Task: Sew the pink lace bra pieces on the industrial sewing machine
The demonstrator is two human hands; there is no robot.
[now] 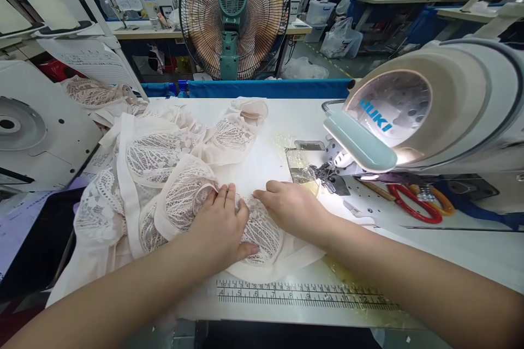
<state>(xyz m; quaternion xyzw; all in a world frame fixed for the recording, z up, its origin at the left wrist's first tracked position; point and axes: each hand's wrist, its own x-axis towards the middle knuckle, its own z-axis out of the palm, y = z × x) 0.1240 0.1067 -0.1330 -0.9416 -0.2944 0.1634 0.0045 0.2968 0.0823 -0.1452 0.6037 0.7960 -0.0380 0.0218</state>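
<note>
A pale pink lace bra [264,237] lies on the white sewing table in front of me, its band running right toward the presser foot [328,174]. My left hand [223,229] rests on the lace with fingers spread and thumb out to the side. Bent fingers of my right hand [290,207] pinch the upper edge of the bra, though the fingertips are partly hidden. More lace bras [155,155] are heaped left of my left hand, overlapping one another. The lit sewing machine head [434,109] stands beyond my right forearm.
Red-handled scissors [415,207] lie on the machine bed at right. A printed ruler [307,295] runs along the table's front edge. Another white machine [36,125] stands close at left. A large fan [233,16] is behind the table; people work farther back.
</note>
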